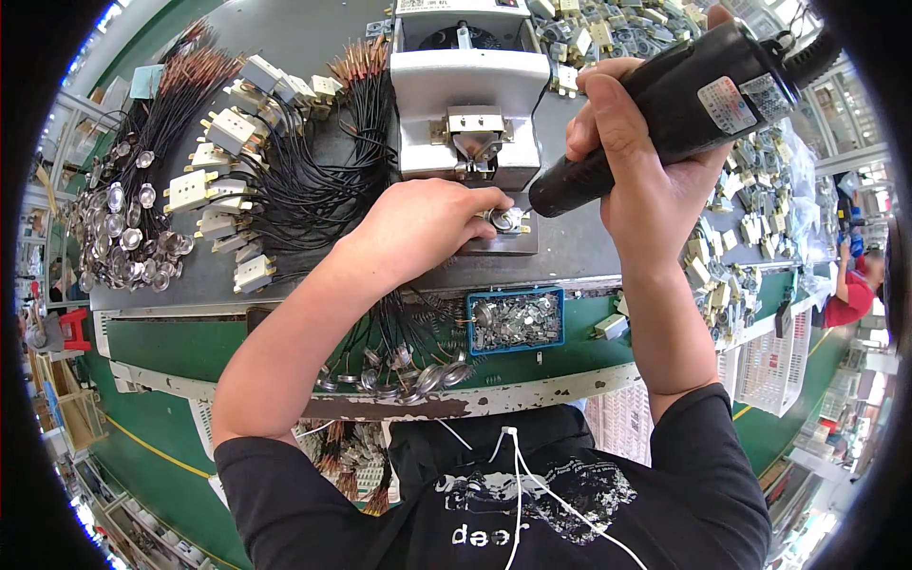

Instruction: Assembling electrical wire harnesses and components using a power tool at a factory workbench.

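My right hand (655, 185) is wrapped around a thick black cylindrical electric screwdriver (679, 90), held tilted with its nose down to the left. That nose stops just to the right of a small block with a round metal piece (503, 220). With thumb and forefinger, my left hand (423, 223) grips this block on a metal fixture (513, 245). The screwdriver's tip appears apart from the block. Directly behind the fixture stands a silver bench machine (465, 81).
Black wires (323, 190) with white and grey blocks lie left of the machine, beside wires with round metal ends (123, 223). In front, a blue tray (469, 323) holds small metal pieces. Loose plastic blocks (608, 33) cover the back right. A person in red (850, 290) is at far right.
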Demonstrator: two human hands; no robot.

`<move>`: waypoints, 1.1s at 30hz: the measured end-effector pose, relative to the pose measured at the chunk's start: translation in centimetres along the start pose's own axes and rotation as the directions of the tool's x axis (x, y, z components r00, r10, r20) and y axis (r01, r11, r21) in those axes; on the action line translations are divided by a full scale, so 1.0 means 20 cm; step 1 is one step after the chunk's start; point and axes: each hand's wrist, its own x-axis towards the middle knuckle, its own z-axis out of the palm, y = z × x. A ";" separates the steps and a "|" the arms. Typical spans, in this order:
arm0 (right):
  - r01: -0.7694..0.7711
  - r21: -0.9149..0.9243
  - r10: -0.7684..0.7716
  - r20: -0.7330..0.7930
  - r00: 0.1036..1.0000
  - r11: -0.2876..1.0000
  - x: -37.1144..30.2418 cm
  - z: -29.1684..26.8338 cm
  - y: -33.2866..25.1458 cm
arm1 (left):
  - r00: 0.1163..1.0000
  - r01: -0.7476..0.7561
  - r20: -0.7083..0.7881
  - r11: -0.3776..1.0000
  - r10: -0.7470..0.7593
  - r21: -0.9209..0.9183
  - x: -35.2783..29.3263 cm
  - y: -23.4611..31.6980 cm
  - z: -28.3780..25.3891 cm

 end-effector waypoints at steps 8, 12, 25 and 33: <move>-0.035 -0.025 0.034 -0.006 0.999 0.999 -0.02 0.02 0.00 | 0.999 0.026 0.035 0.996 -0.023 -0.088 0.01 -0.01 0.01; -0.098 -0.088 0.099 0.006 0.995 0.991 -0.04 0.04 0.02 | 1.000 0.018 0.026 0.997 -0.016 -0.077 0.01 -0.01 0.01; 0.014 0.111 -0.015 0.007 1.000 0.994 0.00 -0.01 -0.07 | 0.999 -0.018 -0.038 0.999 0.020 0.043 -0.02 0.00 0.03; 0.029 0.086 -0.029 -0.004 1.000 0.996 0.00 0.02 -0.14 | 0.978 -0.085 -0.173 0.977 0.120 0.197 -0.03 0.06 0.04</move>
